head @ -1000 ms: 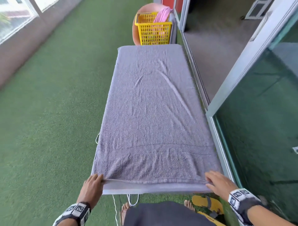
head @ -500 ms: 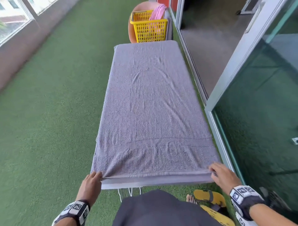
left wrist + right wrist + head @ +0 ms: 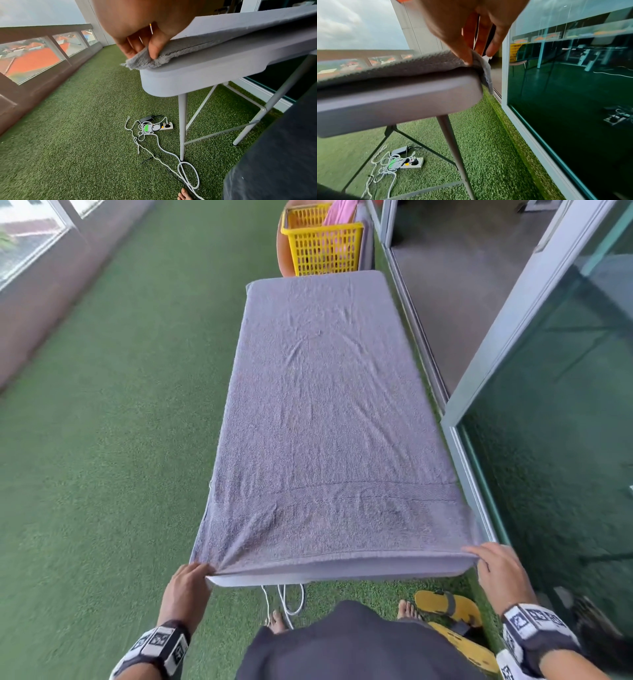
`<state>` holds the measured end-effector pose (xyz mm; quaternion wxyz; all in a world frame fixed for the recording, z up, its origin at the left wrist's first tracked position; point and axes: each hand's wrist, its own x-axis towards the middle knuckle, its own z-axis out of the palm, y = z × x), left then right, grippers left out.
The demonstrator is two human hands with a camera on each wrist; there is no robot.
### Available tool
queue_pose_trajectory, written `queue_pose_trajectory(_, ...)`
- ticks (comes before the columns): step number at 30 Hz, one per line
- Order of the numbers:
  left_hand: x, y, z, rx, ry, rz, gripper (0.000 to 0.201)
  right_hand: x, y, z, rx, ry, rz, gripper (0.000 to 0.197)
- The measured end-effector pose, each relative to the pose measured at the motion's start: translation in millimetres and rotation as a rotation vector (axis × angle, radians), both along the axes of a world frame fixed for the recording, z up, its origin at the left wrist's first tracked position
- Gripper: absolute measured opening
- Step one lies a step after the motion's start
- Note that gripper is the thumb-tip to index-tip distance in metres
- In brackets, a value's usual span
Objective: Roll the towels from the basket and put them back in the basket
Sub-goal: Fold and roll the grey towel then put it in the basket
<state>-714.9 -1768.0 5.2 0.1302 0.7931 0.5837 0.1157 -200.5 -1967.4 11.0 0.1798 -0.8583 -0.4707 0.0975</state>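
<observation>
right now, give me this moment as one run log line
stage: grey towel spread flat on table | left hand pinches near-left corner | right hand pinches near-right corner | rolling: not begun | yellow basket beyond far end

A white power strip (image 3: 161,126) lies on the green turf (image 3: 120,440) under the surface (image 3: 197,75), tangled in white cords (image 3: 149,142), with a black adapter (image 3: 145,118) just beside it. Yellow sandals (image 3: 448,606) lie near the glass door (image 3: 565,422).
</observation>
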Motion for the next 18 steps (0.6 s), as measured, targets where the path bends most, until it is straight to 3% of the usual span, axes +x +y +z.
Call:
queue_pose_trajectory(5,3,-3,-1,-0.112,0.052,-0.008,0.034,11,-6,-11,-0.088,-0.030,0.032,0.023)
queue_pose_trajectory(13,15,24,2,-0.085,0.204,0.156,0.008,14,29,8,-0.293,-0.052,-0.018,0.014)
queue_pose_trajectory(16,19,24,2,-0.064,0.219,0.267,0.021,12,30,16,-0.264,-0.109,-0.087,0.018)
queue_pose_trajectory(18,30,12,1,0.011,0.127,0.204,0.029,5,29,17,-0.190,-0.123,-0.038,0.021)
